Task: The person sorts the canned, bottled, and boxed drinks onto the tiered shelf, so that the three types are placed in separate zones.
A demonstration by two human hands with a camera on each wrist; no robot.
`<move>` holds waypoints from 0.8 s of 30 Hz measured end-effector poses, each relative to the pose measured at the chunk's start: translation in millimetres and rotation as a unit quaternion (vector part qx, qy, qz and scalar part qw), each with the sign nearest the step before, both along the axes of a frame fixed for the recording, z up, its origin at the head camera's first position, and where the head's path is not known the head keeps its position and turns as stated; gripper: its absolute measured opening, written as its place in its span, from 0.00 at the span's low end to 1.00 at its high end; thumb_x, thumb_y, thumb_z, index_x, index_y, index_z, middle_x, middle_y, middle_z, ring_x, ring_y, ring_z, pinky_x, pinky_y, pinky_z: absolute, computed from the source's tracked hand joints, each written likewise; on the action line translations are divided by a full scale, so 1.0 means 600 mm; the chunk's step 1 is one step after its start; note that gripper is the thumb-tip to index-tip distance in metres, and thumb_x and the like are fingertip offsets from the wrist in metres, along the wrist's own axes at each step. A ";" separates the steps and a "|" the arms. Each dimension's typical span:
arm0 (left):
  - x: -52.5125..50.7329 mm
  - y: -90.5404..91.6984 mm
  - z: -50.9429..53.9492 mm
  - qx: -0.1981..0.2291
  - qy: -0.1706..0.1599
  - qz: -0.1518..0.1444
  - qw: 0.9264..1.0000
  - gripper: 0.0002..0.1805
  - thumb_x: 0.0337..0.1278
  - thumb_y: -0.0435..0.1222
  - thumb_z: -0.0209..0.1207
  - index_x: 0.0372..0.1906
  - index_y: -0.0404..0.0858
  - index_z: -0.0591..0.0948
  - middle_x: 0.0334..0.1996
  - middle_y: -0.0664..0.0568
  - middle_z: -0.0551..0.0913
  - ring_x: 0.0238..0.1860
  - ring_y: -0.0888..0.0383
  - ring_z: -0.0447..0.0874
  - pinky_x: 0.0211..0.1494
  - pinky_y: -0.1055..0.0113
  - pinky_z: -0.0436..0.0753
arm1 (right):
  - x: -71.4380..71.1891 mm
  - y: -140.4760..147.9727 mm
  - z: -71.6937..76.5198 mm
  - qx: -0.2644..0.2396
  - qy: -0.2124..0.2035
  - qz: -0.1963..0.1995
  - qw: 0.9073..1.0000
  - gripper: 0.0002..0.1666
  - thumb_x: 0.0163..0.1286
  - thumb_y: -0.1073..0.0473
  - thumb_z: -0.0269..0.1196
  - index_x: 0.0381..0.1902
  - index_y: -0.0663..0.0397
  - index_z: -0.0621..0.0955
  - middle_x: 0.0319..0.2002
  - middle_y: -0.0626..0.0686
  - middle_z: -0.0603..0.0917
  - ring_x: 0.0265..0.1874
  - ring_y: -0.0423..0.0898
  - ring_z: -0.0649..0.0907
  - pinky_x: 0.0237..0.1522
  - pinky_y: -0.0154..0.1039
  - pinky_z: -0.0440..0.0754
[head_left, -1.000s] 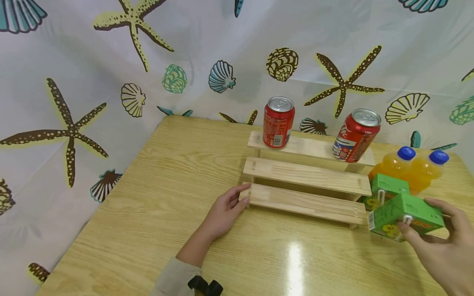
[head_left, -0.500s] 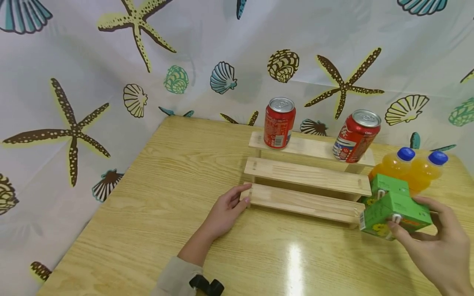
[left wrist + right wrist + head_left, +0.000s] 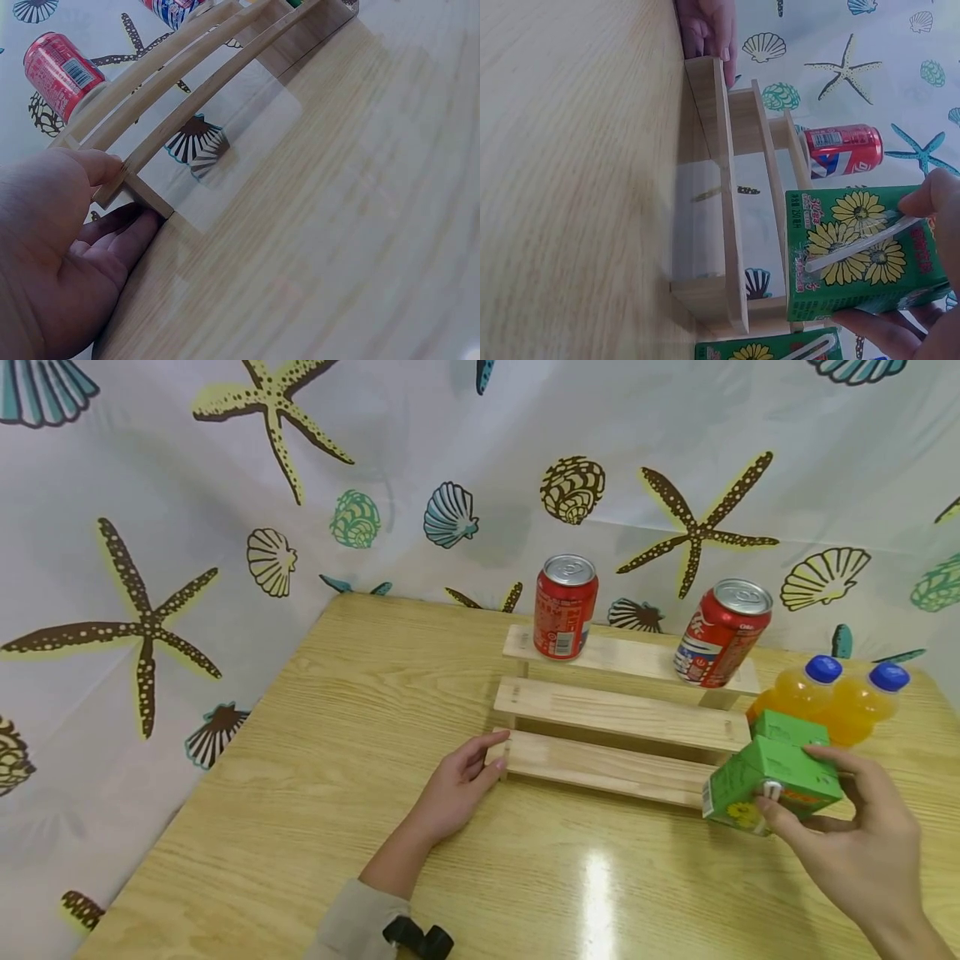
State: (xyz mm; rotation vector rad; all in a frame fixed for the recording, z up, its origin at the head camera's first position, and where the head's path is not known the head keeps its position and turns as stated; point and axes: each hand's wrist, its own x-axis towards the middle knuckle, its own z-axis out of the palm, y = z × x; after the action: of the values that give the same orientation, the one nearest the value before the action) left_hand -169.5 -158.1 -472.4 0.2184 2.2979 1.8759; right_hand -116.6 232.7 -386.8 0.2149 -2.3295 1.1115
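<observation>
With the fingers of my right hand I am gripping a green carton, the thumb pressing on its front side and the other fingers going around the opposite side. This carton is hanging above the surface, by the right end of the lowest step of the wooden rack; whether it is touching the step, I cannot tell. Its broad side is showing yellow flowers, and a straw is lying slantwise on it. With my left hand I am holding the left end of this same step, thumb and fingers closing on its corner.

A second green carton is standing just behind the gripped one, partly hiding. Behind it, two orange bottles with blue caps are standing beside each other. On the top step of the rack a left red can and a right red can are standing well apart. A cloth with shells and starfish is hanging behind everything.
</observation>
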 end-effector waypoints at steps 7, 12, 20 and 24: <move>-0.001 0.001 -0.002 0.000 0.003 0.000 1.000 0.23 0.74 0.45 0.55 0.70 0.52 0.72 0.76 0.53 0.63 0.79 0.51 0.53 0.75 0.55 0.68 | -0.013 -0.006 0.003 -0.001 0.033 0.024 0.999 0.44 0.38 0.84 0.74 0.58 0.73 0.75 0.52 0.31 0.72 0.48 0.22 0.77 0.27 0.16 0.79; -0.001 -0.001 -0.001 0.000 0.001 0.000 1.000 0.23 0.74 0.45 0.55 0.70 0.53 0.72 0.76 0.53 0.63 0.79 0.50 0.53 0.74 0.54 0.69 | -0.018 -0.014 0.005 -0.002 0.033 0.033 0.999 0.44 0.37 0.83 0.75 0.58 0.73 0.75 0.52 0.31 0.72 0.46 0.23 0.77 0.27 0.17 0.80; -0.001 -0.001 -0.004 0.007 0.000 0.001 1.000 0.23 0.74 0.44 0.55 0.70 0.52 0.72 0.76 0.53 0.63 0.79 0.51 0.52 0.73 0.54 0.70 | -0.030 -0.030 0.009 0.002 0.040 0.060 0.997 0.45 0.37 0.83 0.76 0.58 0.69 0.76 0.54 0.33 0.74 0.42 0.25 0.79 0.27 0.19 0.81; -0.001 0.000 -0.004 0.008 0.000 0.002 1.000 0.23 0.74 0.44 0.55 0.70 0.52 0.73 0.76 0.52 0.63 0.79 0.51 0.53 0.73 0.54 0.70 | -0.034 -0.037 0.011 0.006 0.039 0.061 0.997 0.44 0.38 0.81 0.77 0.58 0.67 0.77 0.53 0.34 0.74 0.39 0.25 0.79 0.26 0.19 0.81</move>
State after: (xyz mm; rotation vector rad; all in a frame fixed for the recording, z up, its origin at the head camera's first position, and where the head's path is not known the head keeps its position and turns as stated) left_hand -170.0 -158.2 -474.9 0.2167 2.2855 1.8973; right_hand -137.1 210.2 -380.1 0.4015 -2.2787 1.1268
